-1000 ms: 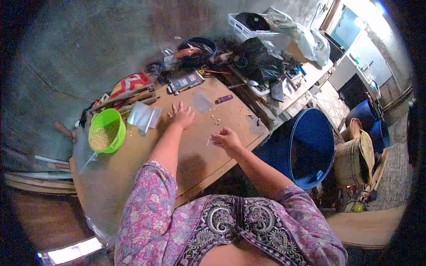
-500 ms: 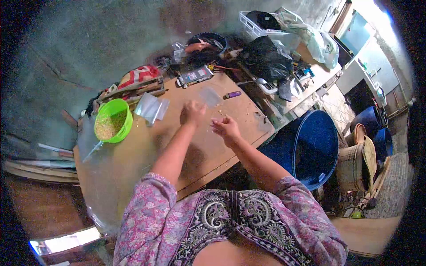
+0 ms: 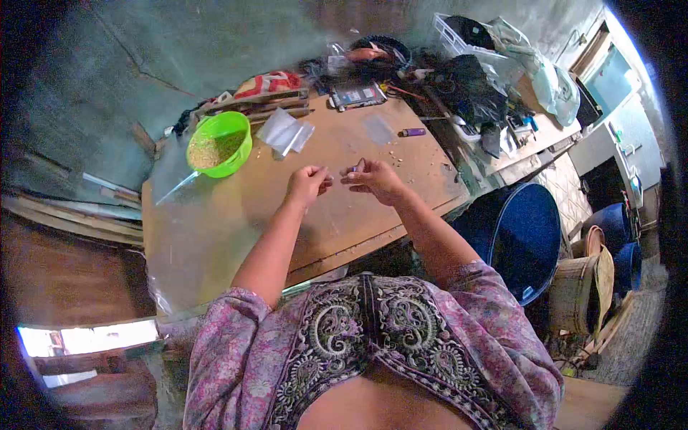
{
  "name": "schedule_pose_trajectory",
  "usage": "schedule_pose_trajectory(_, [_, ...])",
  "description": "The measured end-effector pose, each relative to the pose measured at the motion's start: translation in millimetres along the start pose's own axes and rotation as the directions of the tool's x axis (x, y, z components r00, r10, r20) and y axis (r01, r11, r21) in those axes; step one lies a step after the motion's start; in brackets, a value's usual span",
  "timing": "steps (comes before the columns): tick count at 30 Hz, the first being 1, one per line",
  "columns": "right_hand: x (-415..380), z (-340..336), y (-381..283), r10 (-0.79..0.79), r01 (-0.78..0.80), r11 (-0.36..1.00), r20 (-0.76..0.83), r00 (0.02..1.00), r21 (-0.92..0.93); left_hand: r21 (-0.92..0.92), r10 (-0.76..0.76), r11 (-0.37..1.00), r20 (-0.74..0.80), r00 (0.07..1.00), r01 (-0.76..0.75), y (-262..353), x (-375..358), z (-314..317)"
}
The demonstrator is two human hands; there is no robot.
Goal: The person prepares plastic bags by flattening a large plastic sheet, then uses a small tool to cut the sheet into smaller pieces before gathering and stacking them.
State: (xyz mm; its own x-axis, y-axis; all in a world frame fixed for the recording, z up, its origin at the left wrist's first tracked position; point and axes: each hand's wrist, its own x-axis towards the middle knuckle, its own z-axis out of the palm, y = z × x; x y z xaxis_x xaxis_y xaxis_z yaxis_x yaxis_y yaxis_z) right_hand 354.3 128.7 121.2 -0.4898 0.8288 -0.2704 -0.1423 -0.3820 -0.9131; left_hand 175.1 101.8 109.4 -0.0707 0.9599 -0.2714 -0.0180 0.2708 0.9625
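Observation:
Over the wooden tabletop, my two hands face each other a short way apart. My left hand is closed, thumb and fingers pressed together; anything between them is too small to tell. Bent into a pinch, the fingers of my right hand close on something small that I cannot make out. A flat clear plastic bag lies beyond my hands, with a purple lighter beside it. To the left are a stack of clear plastic bags and a green bowl holding pale yellowish bits.
At the table's back lies a dark printed packet, near a red and white cloth. A black plastic bag and a white crate sit at the back right. A blue barrel stands right of the table. Small crumbs dot the tabletop's right side.
The view has shifted, so the table items appear farther right and higher. My left hand has turned from a fist to a pinch, and my right fingers have drawn together.

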Motion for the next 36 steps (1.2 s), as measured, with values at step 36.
schedule_pose_trajectory(36, [-54.0, -51.5, 90.9, -0.422, -0.033, -0.038, -0.014, 0.906, -0.999, 0.893, 0.33, 0.113, 0.379, 0.865, -0.435, -79.7, 27.9, 52.3])
